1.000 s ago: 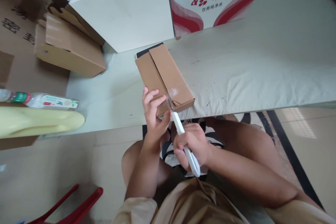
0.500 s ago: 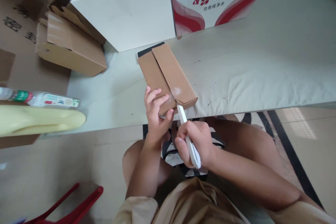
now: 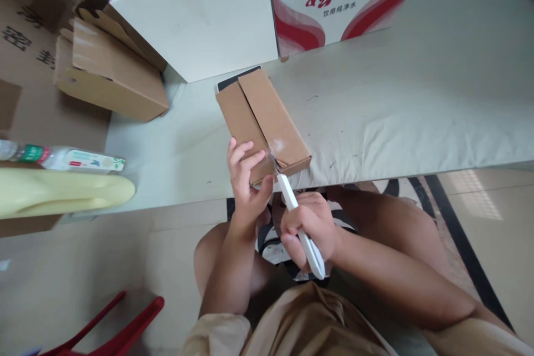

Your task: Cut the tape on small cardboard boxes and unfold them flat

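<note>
Head: central brown box [image 3: 269, 119] over pale cloth [image 3: 375, 94], tiled floor [image 3: 175, 261] below

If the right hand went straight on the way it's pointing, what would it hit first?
Likely the near end of the brown cardboard box, led by the white-handled tool in the right hand; exact depth is unclear.
</note>
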Tool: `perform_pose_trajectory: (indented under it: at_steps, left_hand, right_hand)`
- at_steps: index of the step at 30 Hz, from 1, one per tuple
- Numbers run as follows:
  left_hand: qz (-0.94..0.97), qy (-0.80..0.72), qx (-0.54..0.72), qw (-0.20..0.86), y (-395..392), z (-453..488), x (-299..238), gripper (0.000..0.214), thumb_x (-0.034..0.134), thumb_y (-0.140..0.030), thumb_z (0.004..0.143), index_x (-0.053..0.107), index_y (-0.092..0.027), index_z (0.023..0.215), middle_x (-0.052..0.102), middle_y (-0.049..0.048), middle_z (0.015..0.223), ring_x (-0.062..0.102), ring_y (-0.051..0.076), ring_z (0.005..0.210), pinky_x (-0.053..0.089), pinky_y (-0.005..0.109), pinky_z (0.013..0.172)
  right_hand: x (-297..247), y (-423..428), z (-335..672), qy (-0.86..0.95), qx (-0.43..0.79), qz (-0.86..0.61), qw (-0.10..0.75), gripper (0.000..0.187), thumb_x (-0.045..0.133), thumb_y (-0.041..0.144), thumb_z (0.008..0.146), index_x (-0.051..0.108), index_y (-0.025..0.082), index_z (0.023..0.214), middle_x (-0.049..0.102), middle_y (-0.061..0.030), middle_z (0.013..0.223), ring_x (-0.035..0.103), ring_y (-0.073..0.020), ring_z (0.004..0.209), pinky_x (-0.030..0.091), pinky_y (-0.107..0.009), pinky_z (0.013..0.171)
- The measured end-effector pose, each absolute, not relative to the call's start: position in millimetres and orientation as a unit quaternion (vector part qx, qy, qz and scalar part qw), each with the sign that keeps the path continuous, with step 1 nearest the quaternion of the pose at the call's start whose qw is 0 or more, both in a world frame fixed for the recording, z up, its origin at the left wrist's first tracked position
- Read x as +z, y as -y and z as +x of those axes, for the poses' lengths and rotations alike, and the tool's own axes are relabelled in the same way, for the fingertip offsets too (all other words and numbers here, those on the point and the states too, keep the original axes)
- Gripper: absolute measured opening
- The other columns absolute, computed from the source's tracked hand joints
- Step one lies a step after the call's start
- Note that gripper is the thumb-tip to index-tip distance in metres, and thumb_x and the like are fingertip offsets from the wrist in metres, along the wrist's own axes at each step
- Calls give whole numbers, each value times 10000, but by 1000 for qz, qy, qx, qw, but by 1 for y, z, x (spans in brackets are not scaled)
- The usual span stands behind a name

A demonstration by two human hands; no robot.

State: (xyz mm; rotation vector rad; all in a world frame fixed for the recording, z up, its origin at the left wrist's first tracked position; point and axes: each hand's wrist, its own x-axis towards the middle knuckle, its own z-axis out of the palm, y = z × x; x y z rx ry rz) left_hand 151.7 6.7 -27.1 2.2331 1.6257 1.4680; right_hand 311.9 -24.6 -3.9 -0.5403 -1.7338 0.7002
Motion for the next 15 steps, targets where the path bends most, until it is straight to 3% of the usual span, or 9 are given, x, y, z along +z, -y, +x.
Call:
perform_pose_trajectory:
  at_steps: [15]
  left_hand:
    - [714, -525, 462, 17, -6, 152, -29, 366, 465, -512, 993, 599, -249, 1210, 582, 83, 1325, 407, 292, 1472, 241, 616, 1268]
  right_hand:
    - [5, 24, 310, 737, 279, -325, 523, 109, 504, 227, 836, 414, 242, 775, 514, 66, 546, 460, -94, 429, 378, -227, 481]
